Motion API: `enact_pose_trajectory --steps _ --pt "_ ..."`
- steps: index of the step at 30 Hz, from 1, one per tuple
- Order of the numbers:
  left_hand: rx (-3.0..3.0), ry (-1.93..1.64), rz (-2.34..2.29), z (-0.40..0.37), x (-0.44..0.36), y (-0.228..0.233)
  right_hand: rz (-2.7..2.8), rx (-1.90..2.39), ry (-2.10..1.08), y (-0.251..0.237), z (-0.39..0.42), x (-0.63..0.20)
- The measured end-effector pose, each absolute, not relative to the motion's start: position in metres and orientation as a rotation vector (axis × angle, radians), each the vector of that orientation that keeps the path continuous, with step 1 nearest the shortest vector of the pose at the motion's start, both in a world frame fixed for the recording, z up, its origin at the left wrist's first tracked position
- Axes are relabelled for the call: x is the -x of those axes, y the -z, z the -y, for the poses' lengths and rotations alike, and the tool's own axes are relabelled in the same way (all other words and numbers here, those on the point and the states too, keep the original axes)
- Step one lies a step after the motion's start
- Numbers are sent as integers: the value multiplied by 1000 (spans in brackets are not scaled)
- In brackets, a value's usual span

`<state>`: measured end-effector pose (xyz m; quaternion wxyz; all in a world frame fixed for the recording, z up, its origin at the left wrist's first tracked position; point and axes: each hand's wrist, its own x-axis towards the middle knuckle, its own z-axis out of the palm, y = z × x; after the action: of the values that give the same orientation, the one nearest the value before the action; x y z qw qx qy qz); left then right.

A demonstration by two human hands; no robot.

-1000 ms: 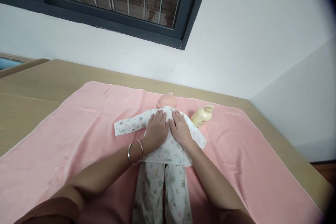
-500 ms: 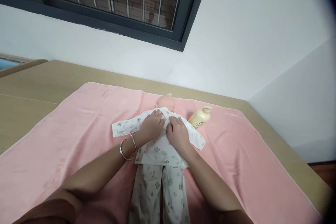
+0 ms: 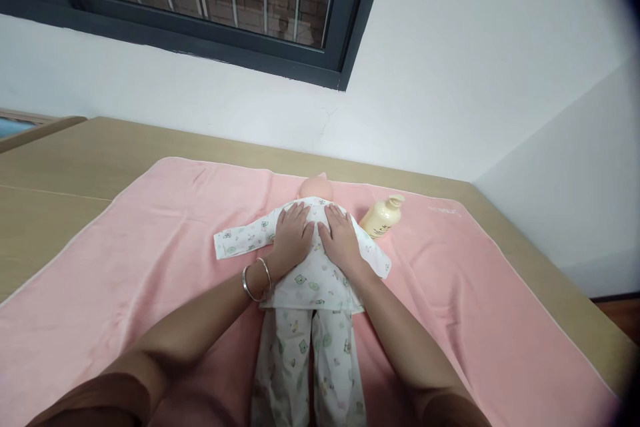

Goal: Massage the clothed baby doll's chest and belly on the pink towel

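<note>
1. Newly flattened, the left hand (image 3: 294, 233) is laid on the white printed top (image 3: 313, 280); its fingers, angled inward half a second earlier, are now pointed toward the collar, held nearly together with the thumb apart. The forearm is slanted in from the lower left, and a silver bangle (image 3: 245, 282) is worn at the wrist.
2. At centre, the doll (image 3: 316, 188) is laid on a pink blanket (image 3: 165, 213). The crease gathered between the hands has been smoothed out, by which one stroke or press seems to have been completed.
3. Alongside, the right hand (image 3: 343, 240) is rested flat, its bent fingers now straightened, slightly parted, nothing gripped. A cream pump bottle (image 3: 383, 217) is seen near the sleeve (image 3: 376, 257), untouched.
</note>
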<state>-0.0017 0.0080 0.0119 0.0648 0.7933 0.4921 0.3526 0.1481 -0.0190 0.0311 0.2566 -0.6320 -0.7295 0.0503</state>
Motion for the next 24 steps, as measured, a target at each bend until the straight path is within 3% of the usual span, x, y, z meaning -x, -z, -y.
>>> enact_pose_trajectory --steps 18,24 --pt "-2627 -883 -1484 24 -3 -26 2032 1734 -131 -34 22 -147" --pt "-2521 -914 -1460 -1 10 -30 2015 1816 17 -36 43 -128"
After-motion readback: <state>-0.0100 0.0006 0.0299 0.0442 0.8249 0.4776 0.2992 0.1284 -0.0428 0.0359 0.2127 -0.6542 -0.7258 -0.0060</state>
